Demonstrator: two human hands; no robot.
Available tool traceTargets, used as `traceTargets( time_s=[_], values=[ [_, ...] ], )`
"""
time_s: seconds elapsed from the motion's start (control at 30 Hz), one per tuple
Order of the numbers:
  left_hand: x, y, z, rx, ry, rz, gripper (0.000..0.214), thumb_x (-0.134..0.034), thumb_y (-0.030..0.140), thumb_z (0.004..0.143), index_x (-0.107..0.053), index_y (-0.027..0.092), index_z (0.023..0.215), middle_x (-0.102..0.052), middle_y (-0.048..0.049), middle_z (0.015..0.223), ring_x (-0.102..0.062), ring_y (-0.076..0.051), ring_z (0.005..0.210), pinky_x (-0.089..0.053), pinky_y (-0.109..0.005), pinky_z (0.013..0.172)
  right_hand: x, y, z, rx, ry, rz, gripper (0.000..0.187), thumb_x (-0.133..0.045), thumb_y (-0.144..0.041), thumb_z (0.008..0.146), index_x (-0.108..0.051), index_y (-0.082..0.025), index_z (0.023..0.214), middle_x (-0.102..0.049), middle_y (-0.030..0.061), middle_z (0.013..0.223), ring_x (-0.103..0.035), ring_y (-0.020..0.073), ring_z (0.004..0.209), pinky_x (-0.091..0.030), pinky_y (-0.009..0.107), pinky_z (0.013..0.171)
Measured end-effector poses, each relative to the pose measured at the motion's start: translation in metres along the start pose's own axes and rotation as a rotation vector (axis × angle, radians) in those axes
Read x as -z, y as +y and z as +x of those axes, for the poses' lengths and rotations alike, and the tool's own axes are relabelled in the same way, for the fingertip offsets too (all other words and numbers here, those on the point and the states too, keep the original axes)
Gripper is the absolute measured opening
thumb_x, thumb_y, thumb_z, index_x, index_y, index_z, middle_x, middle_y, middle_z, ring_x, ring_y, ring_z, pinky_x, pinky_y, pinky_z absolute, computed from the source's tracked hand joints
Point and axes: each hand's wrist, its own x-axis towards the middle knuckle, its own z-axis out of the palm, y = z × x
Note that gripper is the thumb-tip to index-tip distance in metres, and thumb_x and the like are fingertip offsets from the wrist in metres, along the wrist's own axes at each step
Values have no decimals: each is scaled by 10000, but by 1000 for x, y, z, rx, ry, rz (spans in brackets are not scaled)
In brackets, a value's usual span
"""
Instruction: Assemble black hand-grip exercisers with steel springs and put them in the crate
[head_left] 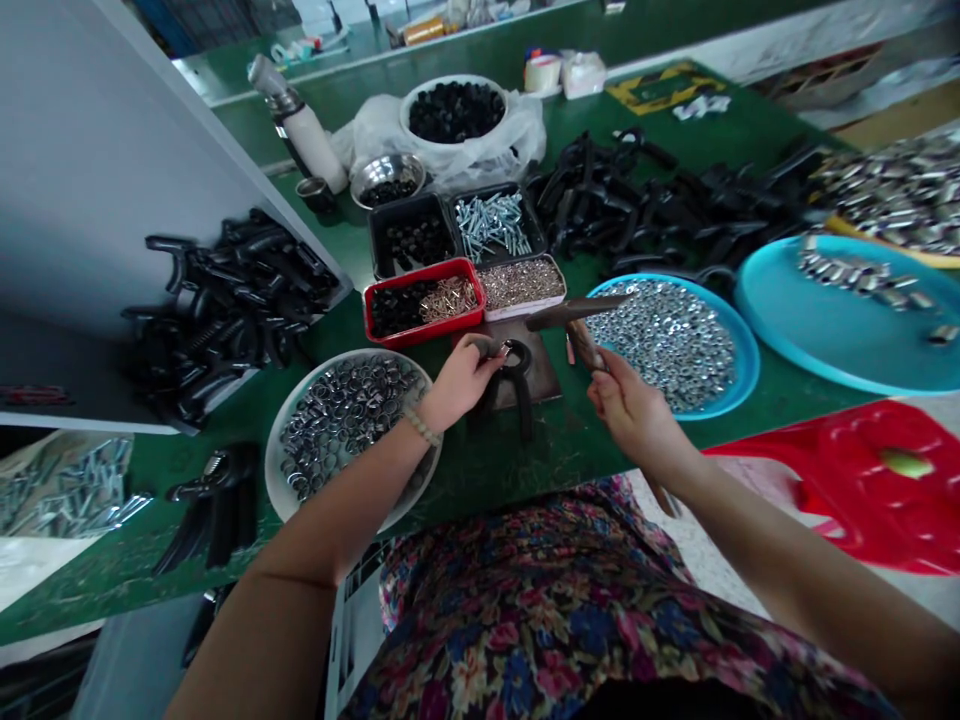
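The left hand (461, 382) pinches a small metal ring (504, 350) against a black fitting (517, 405) on the green bench (457, 490); the right hand (634, 415) grips a hammer (577, 314) at 1 o'clock. Many parts remain: black fittings (660, 210) at 12 o'clock, a bowl of rings (271, 460) at 8 o'clock, a blue tray of nuts (752, 345) at 2 o'clock.

The single head view looks forward and down from above the blouse (525, 620), close over the left hand (461, 385) and right hand (637, 420) at the green bench (487, 480).

The red tray (427, 328) stands just ahead of my left hand (461, 385), the white bowl (271, 470) to its left; the blue plate (752, 345) blocks the way just ahead of my right hand (634, 415).
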Motion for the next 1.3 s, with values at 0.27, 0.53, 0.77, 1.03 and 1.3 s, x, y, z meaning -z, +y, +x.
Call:
traceTargets(
  time_s=[0.27,0.53,0.77,1.03,1.3],
  values=[
    [-16,-5,-4,-163,-18,403,288,-425,334,956,-611,126,886,-582,-93,1109,-604,-174,926,-491,-317,898,0,-3,-7,-79,-43,75,499,-337,-405,956,-457,-127,1352,-666,101,820,-630,206,679,-498,335,625],
    [-19,-2,-9,-228,-61,538,250,-378,290,968,-598,170,962,-589,-79,1123,-574,-184,1035,-475,-298,896,2,3,-12,-59,-18,113,465,-352,-409,954,-483,-155,1320,-684,103,865,-662,218,749,-524,351,670],
    [-13,-2,-19,-272,-86,481,221,-459,231,926,-619,128,1039,-576,-96,1169,-537,-218,1099,-442,-334,1005,1,-4,-11,-6,-45,20,460,-353,-382,952,-482,-162,1335,-696,136,1017,-681,257,911,-548,394,769],
    [3,0,-79,-132,-10,397,370,-532,255,887,-549,112,1228,-555,-142,1209,-540,-254,1112,-477,-396,979,6,-35,-4,83,-197,-190,531,-348,-318,948,-339,-205,1467,-661,132,1188,-690,279,943,-560,413,785],
    [-4,-2,-88,-130,-81,418,270,-500,153,881,-635,143,1115,-619,-107,1112,-590,-225,1001,-517,-374,908,-2,-46,-1,88,-251,-246,503,-299,-323,962,-374,-187,1441,-698,127,1094,-713,263,818,-565,370,677]
  ],
)
